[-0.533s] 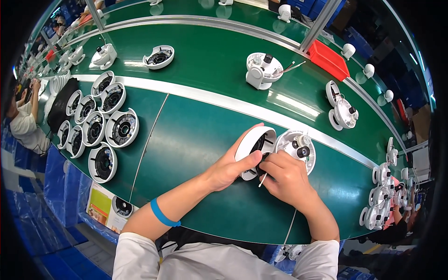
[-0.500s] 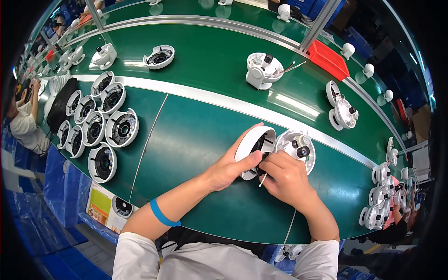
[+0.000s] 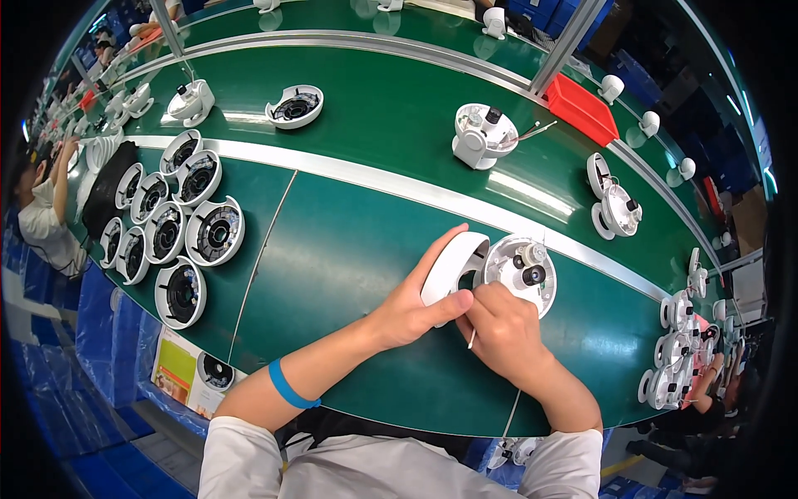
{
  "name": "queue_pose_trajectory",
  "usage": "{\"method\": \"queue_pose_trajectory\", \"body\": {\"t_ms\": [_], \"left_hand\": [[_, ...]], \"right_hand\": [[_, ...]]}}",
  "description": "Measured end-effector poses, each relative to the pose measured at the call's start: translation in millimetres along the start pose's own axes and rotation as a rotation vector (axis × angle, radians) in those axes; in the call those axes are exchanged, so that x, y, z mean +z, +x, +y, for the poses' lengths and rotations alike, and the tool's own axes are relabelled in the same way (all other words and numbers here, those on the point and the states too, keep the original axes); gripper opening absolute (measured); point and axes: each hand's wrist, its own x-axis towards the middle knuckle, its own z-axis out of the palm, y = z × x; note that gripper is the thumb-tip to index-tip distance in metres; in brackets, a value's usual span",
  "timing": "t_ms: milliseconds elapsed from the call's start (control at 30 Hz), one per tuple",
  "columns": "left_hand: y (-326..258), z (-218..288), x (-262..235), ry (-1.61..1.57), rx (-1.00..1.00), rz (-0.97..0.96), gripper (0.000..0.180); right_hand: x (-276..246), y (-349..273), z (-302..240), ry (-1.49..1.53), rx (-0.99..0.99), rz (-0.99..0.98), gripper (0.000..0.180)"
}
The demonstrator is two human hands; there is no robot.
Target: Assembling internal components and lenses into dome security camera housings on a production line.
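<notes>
My left hand (image 3: 409, 309) grips a white round camera cover (image 3: 449, 264) from its left side, thumb across the near rim. The cover is tilted, its open inner side facing right. Close against its near right edge, my right hand (image 3: 505, 326) is closed in a pinch. A thin white wire-like piece (image 3: 472, 339) pokes out below those fingers; its other end is hidden. Just behind the right hand, touching or nearly touching it, sits an open white camera body (image 3: 544, 293) with a black lens (image 3: 534, 275) and a small clear-white motor-like part.
Several white covers with black insides (image 3: 214, 231) stand grouped at the left. Beyond a white rail, a green conveyor (image 3: 374, 108) carries a cover (image 3: 295, 106) and open camera bodies (image 3: 486, 137). A red tray (image 3: 582, 110) lies far right; stacked camera bodies (image 3: 677, 345) stand at the right edge.
The cover in my left hand has turned, showing more of its outer wall and less of its inside. My right hand has shifted slightly down. Parts on the conveyor have moved right.
</notes>
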Motion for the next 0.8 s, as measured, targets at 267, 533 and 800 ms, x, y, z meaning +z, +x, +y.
{"method": "queue_pose_trajectory", "body": {"t_ms": [267,533,800], "left_hand": [[0,-5,-9,0.064,0.021,-0.092,0.112],[3,-8,-19,0.026,0.052,-0.125,0.106],[6,-17,-36,-0.29,-0.007,0.029,0.091]], "right_hand": [[7,9,17,0.074,-0.011,0.04,0.015],[11,14,20,0.086,-0.014,-0.001,0.021],[6,21,25,0.437,-0.048,0.053,0.025]]}}
